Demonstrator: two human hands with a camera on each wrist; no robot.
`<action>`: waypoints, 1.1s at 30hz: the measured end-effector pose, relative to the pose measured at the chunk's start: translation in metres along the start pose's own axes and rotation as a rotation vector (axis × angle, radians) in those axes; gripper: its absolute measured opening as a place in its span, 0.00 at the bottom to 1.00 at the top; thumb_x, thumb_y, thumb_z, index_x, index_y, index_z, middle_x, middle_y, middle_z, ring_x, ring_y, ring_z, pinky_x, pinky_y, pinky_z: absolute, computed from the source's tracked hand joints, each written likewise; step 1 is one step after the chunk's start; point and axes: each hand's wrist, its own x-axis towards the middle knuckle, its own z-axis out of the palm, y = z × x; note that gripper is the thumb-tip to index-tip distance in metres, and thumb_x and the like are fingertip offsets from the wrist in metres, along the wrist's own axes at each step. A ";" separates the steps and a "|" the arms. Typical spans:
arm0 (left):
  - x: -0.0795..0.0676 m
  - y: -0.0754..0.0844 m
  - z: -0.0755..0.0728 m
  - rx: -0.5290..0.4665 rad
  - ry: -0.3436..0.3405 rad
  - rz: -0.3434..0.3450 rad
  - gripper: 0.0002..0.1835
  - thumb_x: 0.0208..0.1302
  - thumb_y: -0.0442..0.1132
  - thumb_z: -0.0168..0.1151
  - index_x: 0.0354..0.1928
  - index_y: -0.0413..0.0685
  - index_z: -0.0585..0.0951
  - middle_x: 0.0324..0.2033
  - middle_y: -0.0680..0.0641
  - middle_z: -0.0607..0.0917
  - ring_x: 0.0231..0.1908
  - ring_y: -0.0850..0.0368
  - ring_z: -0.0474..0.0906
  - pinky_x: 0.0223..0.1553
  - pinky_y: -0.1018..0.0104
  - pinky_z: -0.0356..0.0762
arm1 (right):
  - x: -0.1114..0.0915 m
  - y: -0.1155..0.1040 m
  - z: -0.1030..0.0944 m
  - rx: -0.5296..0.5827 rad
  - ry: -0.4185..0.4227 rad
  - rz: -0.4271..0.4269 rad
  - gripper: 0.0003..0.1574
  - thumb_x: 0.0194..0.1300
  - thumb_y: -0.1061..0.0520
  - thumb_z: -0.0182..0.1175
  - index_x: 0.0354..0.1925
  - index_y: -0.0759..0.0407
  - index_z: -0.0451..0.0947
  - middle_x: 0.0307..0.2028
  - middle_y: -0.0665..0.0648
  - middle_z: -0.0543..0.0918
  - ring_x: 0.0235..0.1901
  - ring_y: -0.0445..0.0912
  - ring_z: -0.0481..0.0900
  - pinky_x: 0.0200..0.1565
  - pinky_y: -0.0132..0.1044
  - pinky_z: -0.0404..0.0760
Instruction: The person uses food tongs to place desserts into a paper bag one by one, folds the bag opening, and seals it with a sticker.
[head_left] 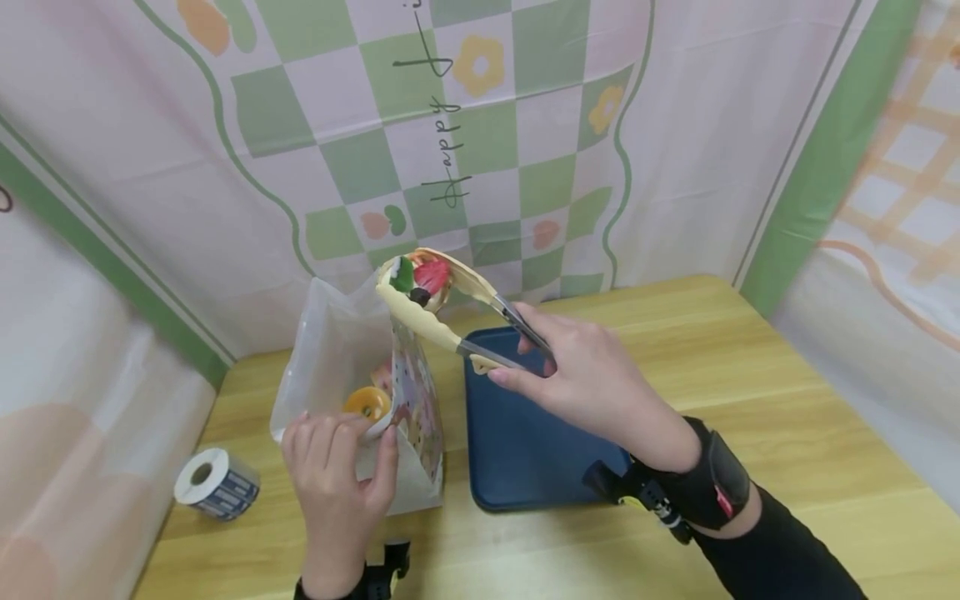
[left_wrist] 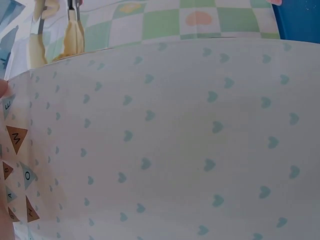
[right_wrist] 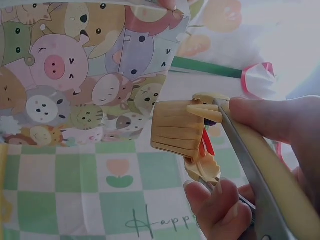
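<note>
My right hand (head_left: 596, 379) grips a pair of tongs (head_left: 427, 323) with cream-coloured tips and metal arms. Between the tips is a toy fruit tart (head_left: 432, 275) with a red strawberry slice, a green piece and a dark berry; its ribbed tan cup (right_wrist: 176, 129) shows in the right wrist view. The tart is above the right edge of an upright paper bag (head_left: 408, 487). My left hand (head_left: 333, 467) pinches the bag's near rim, fingers over the edge. Inside lie an orange toy doughnut (head_left: 367, 403) and a pinkish piece (head_left: 383, 377), partly hidden. Printed animals (right_wrist: 55, 67) cover one bag side.
A dark blue tray (head_left: 540, 450) lies on the wooden table (head_left: 750, 433), right of the bag. To the bag's left is a roll of labels (head_left: 217, 483). A checked cloth (head_left: 480, 158) hangs behind the table.
</note>
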 end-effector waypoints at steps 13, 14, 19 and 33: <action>-0.001 0.007 0.005 0.011 0.013 -0.005 0.21 0.62 0.46 0.55 0.18 0.35 0.75 0.17 0.41 0.77 0.24 0.43 0.69 0.38 0.42 0.61 | 0.003 -0.006 -0.001 0.029 0.009 -0.059 0.47 0.55 0.36 0.64 0.63 0.63 0.69 0.35 0.51 0.83 0.22 0.39 0.72 0.25 0.36 0.72; 0.000 0.007 0.005 0.011 0.014 -0.004 0.22 0.62 0.46 0.55 0.18 0.35 0.75 0.17 0.41 0.77 0.24 0.43 0.69 0.38 0.42 0.61 | 0.003 -0.007 -0.001 0.029 0.009 -0.065 0.46 0.55 0.36 0.64 0.63 0.63 0.69 0.35 0.51 0.83 0.23 0.39 0.72 0.26 0.36 0.72; -0.001 0.007 0.004 0.012 0.010 -0.004 0.22 0.63 0.47 0.55 0.18 0.35 0.74 0.17 0.41 0.77 0.24 0.43 0.69 0.38 0.42 0.61 | 0.003 -0.012 0.001 0.024 0.010 -0.080 0.47 0.55 0.35 0.63 0.63 0.62 0.69 0.34 0.49 0.83 0.25 0.41 0.72 0.29 0.38 0.72; -0.001 0.007 0.004 0.013 -0.002 -0.010 0.23 0.63 0.48 0.54 0.19 0.35 0.74 0.17 0.41 0.76 0.24 0.43 0.69 0.38 0.41 0.60 | 0.004 -0.024 0.010 0.073 0.038 -0.151 0.45 0.54 0.39 0.65 0.63 0.61 0.69 0.32 0.49 0.83 0.17 0.31 0.71 0.42 0.48 0.66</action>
